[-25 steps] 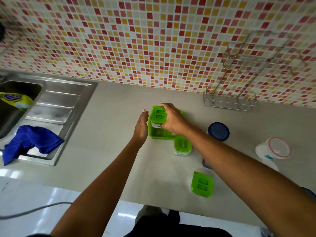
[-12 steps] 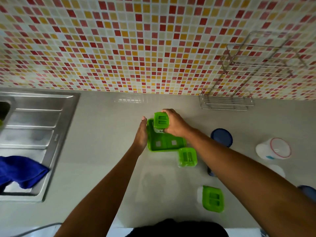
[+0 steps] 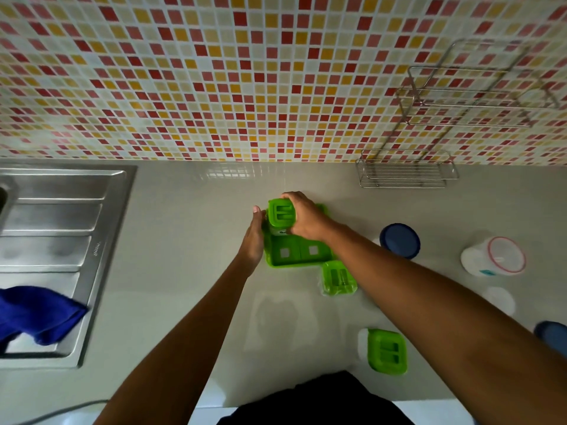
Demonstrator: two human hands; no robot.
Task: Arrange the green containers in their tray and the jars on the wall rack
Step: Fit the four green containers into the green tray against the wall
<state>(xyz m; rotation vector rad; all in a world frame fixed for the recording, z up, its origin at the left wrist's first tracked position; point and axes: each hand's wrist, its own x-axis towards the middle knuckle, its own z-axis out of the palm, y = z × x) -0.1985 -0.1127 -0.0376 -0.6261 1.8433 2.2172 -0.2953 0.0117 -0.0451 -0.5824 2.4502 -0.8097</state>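
A green tray (image 3: 288, 261) lies on the counter in the middle. My right hand (image 3: 306, 217) grips a green-lidded container (image 3: 280, 213) over the tray's far left compartment. My left hand (image 3: 253, 237) rests flat against the tray's left side, fingers straight. A second green container (image 3: 339, 277) stands just off the tray's near right corner, and a third (image 3: 386, 351) sits nearer to me. A blue-lidded jar (image 3: 399, 240) and a white jar with a red-rimmed lid (image 3: 494, 256) stand to the right. The wire wall rack (image 3: 405, 173) hangs on the tiled wall, with nothing on its shelves.
A steel sink drainboard (image 3: 61, 228) fills the left, with a blue cloth (image 3: 36, 314) on it. Another blue lid (image 3: 552, 335) and a white lid or jar (image 3: 500, 300) show at the right edge. The counter's front edge runs close to my body.
The view has shifted right and tilted down. My right hand has lowered the container further into the tray's far left compartment; my left hand stays against the tray's side.
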